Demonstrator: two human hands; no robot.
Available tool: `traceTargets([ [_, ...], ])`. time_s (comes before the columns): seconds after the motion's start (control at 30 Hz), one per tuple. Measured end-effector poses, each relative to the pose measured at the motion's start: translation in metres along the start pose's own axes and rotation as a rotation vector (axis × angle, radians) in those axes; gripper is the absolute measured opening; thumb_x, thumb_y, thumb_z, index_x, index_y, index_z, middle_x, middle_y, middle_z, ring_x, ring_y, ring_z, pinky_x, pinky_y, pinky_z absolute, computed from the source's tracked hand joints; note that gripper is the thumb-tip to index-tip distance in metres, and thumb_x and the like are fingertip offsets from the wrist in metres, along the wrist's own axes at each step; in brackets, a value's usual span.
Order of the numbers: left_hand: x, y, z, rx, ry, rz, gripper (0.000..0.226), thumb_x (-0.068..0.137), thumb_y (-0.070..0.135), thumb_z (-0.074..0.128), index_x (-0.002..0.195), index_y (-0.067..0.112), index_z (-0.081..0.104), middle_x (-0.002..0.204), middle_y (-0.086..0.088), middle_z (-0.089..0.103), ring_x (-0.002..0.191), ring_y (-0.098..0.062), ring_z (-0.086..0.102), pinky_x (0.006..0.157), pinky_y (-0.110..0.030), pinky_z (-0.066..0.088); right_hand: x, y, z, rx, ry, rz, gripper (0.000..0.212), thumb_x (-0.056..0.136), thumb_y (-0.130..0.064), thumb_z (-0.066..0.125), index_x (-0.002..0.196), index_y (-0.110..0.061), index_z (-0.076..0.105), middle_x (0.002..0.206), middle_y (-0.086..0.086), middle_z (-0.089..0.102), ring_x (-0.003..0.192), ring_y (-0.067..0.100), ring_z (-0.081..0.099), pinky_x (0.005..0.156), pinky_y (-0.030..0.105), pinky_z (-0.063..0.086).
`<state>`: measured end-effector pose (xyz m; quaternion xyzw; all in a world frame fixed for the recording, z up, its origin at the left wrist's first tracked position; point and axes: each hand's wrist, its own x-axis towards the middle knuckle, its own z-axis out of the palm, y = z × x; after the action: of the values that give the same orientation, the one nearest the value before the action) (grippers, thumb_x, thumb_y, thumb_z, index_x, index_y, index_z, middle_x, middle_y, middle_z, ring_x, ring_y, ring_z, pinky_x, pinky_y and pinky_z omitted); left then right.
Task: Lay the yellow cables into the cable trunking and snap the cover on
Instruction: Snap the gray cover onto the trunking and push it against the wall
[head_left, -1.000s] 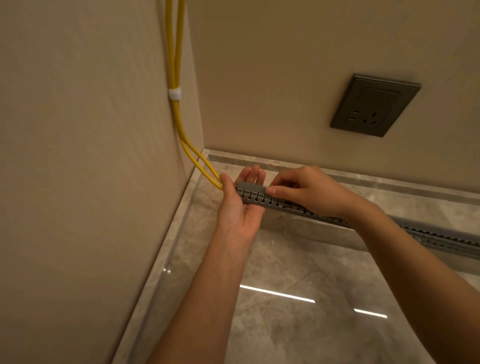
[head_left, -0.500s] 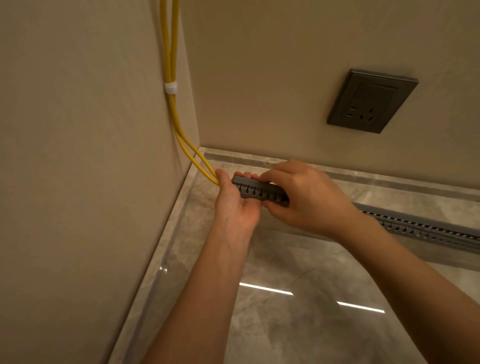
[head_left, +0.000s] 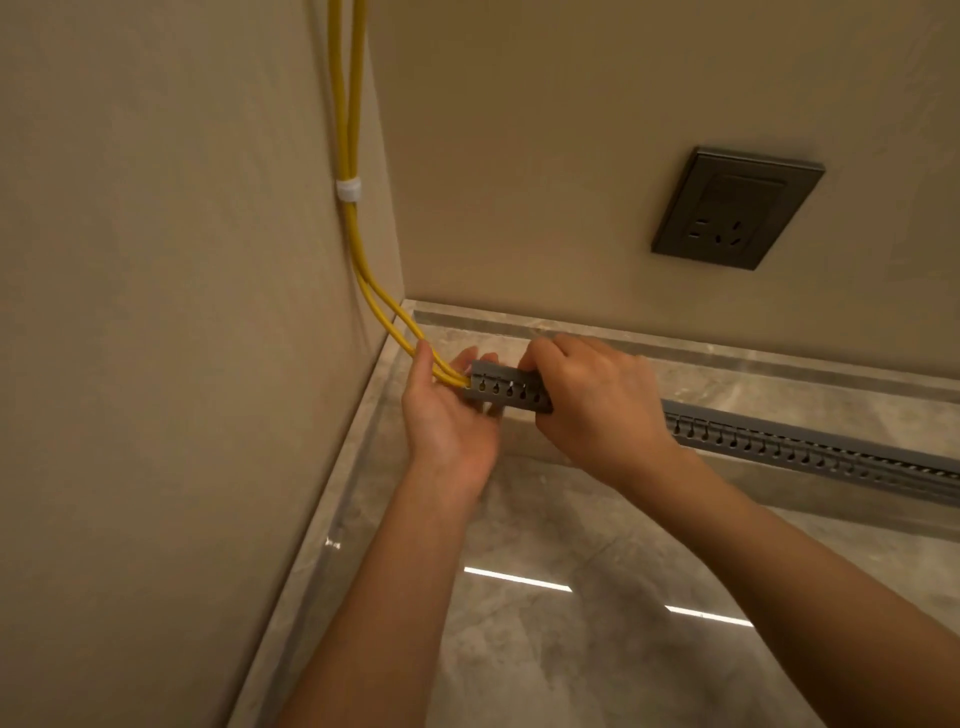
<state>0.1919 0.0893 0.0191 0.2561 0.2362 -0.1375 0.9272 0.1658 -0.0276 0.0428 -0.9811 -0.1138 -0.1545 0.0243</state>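
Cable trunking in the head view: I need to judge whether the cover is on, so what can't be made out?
Head view:
- cable trunking under the right hand: covered by it, top unseen.
- yellow cables inside: hidden by the trunking walls.
- trunking's far end: cut by the right edge.
- left hand: fingers partly behind the trunking.

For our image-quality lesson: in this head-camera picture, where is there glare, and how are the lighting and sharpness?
Head view: two bright glare streaks on the glossy floor; warm, dim lighting with soft shadows; the cable trunking is sharp at its left end and softer toward the right edge.
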Motion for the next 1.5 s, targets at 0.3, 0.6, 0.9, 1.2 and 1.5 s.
traceTargets([
  [0.3,-0.028,-0.001,-0.035,1.72,-0.175,1.335,0.066,0.061,-0.002,0.064,0.125,0.007,0.048,0.126,-0.01,0.049,0.122,-0.023,0.039,0.107,-0.036,0.033,-0.001,0.003,-0.001,0.02,-0.011,-0.033,0.019,0.078,-0.013,0.06,0.095,-0.018,0.056,0.088,0.001,0.063,0.078,0.024,0.058,0.051,0.032,0.037],
  [0.6,-0.015,0.043,0.016,2.569,-0.475,0.944,0.019,0.082,0.026,0.064,0.098,0.017,0.063,0.097,-0.005,0.065,0.093,-0.024,0.06,0.072,-0.035,0.045,-0.005,0.0,-0.002,-0.023,0.004,-0.057,0.015,0.08,-0.012,0.058,0.093,-0.019,0.054,0.088,0.001,0.062,0.078,0.026,0.057,0.052,0.03,0.025],
  [0.9,-0.015,0.038,0.003,2.699,-0.579,1.026,0.023,0.09,0.03,0.056,0.104,0.013,0.057,0.101,-0.007,0.065,0.093,-0.026,0.059,0.069,-0.034,0.042,-0.01,-0.002,-0.003,-0.089,-0.09,-0.101,0.014,0.081,-0.012,0.057,0.093,-0.015,0.052,0.089,0.004,0.061,0.079,0.027,0.057,0.054,0.032,0.027],
  [1.2,-0.011,0.037,0.005,2.753,-0.633,1.035,0.024,0.092,0.029,0.052,0.105,0.01,0.058,0.101,-0.01,0.065,0.092,-0.027,0.059,0.07,-0.034,0.041,-0.005,-0.001,0.0,-0.126,-0.128,-0.093,0.014,0.079,-0.011,0.056,0.092,-0.014,0.055,0.087,0.005,0.063,0.077,0.029,0.058,0.053,0.03,0.024],
  [1.5,-0.008,0.033,-0.001,2.844,-0.739,1.074,0.022,0.094,0.026,0.048,0.102,0.009,0.058,0.097,-0.01,0.066,0.085,-0.027,0.06,0.067,-0.033,0.039,-0.007,-0.003,0.004,-0.107,-0.189,-0.109,0.012,0.078,-0.009,0.054,0.089,-0.013,0.056,0.085,0.007,0.062,0.065,0.026,0.048,0.054,0.031,0.025],
])
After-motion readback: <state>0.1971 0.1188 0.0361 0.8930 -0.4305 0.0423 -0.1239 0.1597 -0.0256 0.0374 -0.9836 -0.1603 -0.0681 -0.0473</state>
